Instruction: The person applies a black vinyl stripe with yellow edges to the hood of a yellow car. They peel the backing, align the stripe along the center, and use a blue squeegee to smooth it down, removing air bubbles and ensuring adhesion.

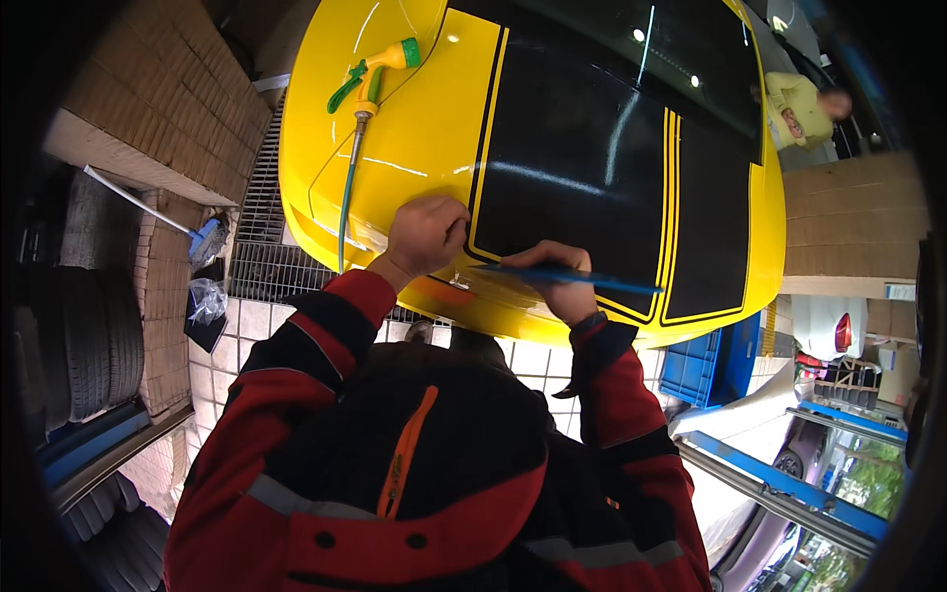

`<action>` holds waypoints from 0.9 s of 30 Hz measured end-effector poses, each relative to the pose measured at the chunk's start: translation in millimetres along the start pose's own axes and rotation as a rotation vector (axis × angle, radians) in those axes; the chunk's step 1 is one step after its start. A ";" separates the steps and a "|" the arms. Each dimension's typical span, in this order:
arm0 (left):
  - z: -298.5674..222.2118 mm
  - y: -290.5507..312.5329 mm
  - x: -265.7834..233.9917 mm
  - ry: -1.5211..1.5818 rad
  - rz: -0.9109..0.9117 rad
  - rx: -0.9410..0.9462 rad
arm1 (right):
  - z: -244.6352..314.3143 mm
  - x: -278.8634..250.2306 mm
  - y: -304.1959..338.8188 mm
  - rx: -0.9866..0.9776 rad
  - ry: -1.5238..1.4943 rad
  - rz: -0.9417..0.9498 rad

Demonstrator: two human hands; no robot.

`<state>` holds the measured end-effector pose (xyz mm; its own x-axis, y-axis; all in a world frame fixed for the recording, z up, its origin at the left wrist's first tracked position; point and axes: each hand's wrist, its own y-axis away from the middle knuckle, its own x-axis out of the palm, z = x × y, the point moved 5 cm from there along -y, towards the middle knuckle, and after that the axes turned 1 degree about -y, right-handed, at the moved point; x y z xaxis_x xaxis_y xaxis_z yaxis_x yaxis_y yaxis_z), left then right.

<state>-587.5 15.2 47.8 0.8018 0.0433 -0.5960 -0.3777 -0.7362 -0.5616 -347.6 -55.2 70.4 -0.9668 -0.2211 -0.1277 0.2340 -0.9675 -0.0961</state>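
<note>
A yellow car (444,148) with wide black striped panels (577,148) stands in front of me. My left hand (426,237) rests at the lower left corner of one black panel, its fingers curled closed; whatever they may pinch is hidden. My right hand (564,286) grips a long, thin blue blade, like a flat squeegee (617,283), held over the panel's near edge. Its left end points toward my left hand. On the yellow bodywork to the left lies a yellow and green hose spray gun (375,74) with a green hose (347,202) running down past the car's edge.
At left are a floor grate (266,266), a blue-headed brush (204,237) and stacked tyres (94,335). Blue crates (691,370) stand right of the car. A person in yellow (804,109) is at the far right. White tiles (261,321) cover the floor.
</note>
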 end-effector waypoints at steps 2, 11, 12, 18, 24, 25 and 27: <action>-0.4 0.1 0.1 0.015 -0.038 0.032 | 10.7 -8.5 -5.6 -0.003 -0.046 -0.163; 3.2 8.0 0.9 0.048 -0.053 -0.076 | -14.5 8.7 -39.9 -0.282 -0.005 -0.015; 1.5 8.8 0.4 0.048 -0.073 -0.095 | -19.7 9.3 -34.3 -0.249 0.001 0.029; -32.6 59.5 8.8 0.058 -0.255 -0.366 | -26.5 1.6 -5.5 -0.318 0.133 0.194; -87.7 144.4 48.9 0.027 -0.174 -0.759 | -14.0 -10.8 16.2 -0.252 0.008 0.325; -94.5 155.1 53.1 0.004 -0.156 -0.780 | -18.2 -13.6 17.3 -0.055 -0.025 0.349; -106.6 176.0 58.8 0.003 -0.184 -0.803 | -8.8 -30.1 12.4 -0.062 -0.133 0.194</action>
<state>-557.5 -183.9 -24.9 0.8205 0.2091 -0.5321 0.2048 -0.9764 -0.0678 -314.7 -59.4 64.4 -0.9071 -0.4205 -0.0191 0.4188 -0.8968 -0.1429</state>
